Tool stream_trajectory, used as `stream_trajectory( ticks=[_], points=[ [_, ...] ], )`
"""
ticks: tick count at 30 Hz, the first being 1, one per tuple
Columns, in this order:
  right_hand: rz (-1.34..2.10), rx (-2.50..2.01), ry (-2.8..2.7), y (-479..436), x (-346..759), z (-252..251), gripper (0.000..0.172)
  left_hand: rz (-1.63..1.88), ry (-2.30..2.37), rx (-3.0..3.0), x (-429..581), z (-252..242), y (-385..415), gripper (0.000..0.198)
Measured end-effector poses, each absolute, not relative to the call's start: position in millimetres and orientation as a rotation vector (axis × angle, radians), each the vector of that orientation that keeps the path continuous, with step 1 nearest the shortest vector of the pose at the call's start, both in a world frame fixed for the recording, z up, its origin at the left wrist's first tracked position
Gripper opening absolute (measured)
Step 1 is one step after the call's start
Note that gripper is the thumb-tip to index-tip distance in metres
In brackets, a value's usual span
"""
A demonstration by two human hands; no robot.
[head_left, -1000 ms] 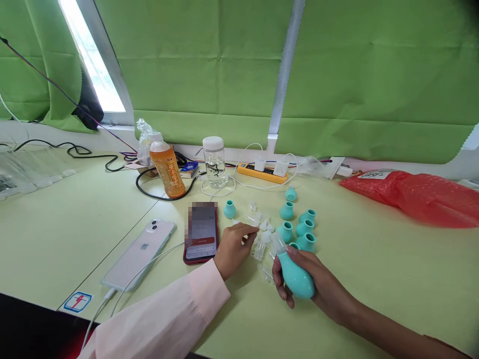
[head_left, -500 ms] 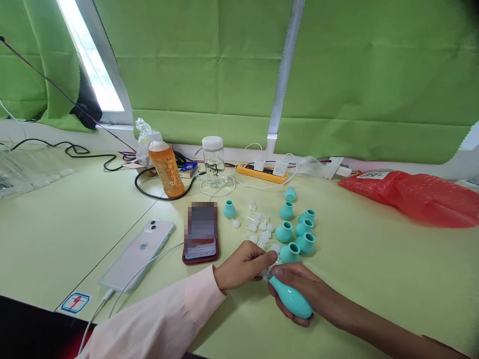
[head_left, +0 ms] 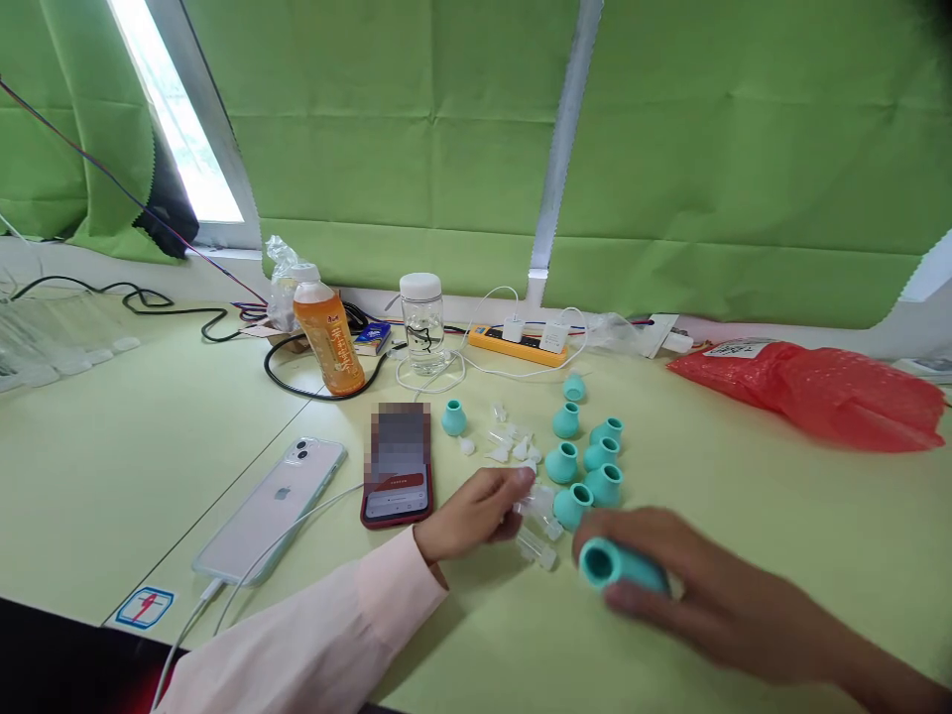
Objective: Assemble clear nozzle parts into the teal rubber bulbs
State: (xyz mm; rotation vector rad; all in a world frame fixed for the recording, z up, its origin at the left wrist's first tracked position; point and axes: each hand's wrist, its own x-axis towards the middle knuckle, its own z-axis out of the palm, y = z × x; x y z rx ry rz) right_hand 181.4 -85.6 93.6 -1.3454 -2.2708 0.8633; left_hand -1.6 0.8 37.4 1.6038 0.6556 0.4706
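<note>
My right hand (head_left: 691,585) is closed around a teal rubber bulb (head_left: 632,567), whose round open mouth faces left toward me. This hand is slightly blurred. My left hand (head_left: 472,511) is closed, thumb on top of curled fingers, beside clear plastic tubes (head_left: 535,547) on the table. Whatever lies between its fingers is hidden. Just beyond it are small white and clear plastic tips (head_left: 500,453) in a loose pile. Several teal bulbs (head_left: 572,506) stand mouth up to the right of the pile. One more teal bulb (head_left: 453,417) stands left of it.
Left of my hands lie a red-cased phone (head_left: 398,506) and a pale phone (head_left: 275,506) with a white cable. Behind stand an orange drink bottle (head_left: 331,342), a clear jar (head_left: 422,327) and a yellow power strip (head_left: 513,345). A red plastic bag (head_left: 825,392) lies at right.
My right hand has moved right with the teal bulb, apart from the left hand, and the bulb's mouth now shows. My left hand has shifted slightly left; a clear tube now shows beside it.
</note>
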Motion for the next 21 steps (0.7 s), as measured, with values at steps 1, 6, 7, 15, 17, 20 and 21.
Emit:
stream_trajectory(
  ticks=[1, 6, 7, 15, 17, 20, 21],
  points=[
    [0.773, -1.378, -2.167, -79.3, 190.7, 98.3, 0.021, 0.555, 0.798, 1.826, -1.5, 36.9, 1.7, 0.035],
    [0.58, -1.61, -1.931, -31.7, 253.0, 111.1, 0.025, 0.462, 1.145, 2.562, 0.0, 25.1, 5.1, 0.024],
    [0.544, -1.668, -1.914, -23.0, 265.0, 109.3, 0.027, 0.422, 1.145, 2.613, 0.3, 22.6, 5.6, 0.024],
    [0.832, -1.906, -2.071, 0.2, 302.5, 64.7, 0.031, 0.318, 1.192, 3.021, 5.0, 9.4, 5.1, 0.035],
    [0.857, -1.874, -2.069, -0.9, 304.7, 58.0, 0.031, 0.347, 1.198, 3.073, 6.1, 7.1, 4.5, 0.035],
    [0.868, -1.849, -2.097, 2.4, 309.0, 60.2, 0.034, 0.426, 1.229, 3.054, 5.8, 10.0, 2.7, 0.034],
    [0.865, -1.843, -2.106, 6.5, 309.4, 63.6, 0.039, 0.47, 1.221, 3.035, 5.2, 12.7, 1.5, 0.034]
  ],
)
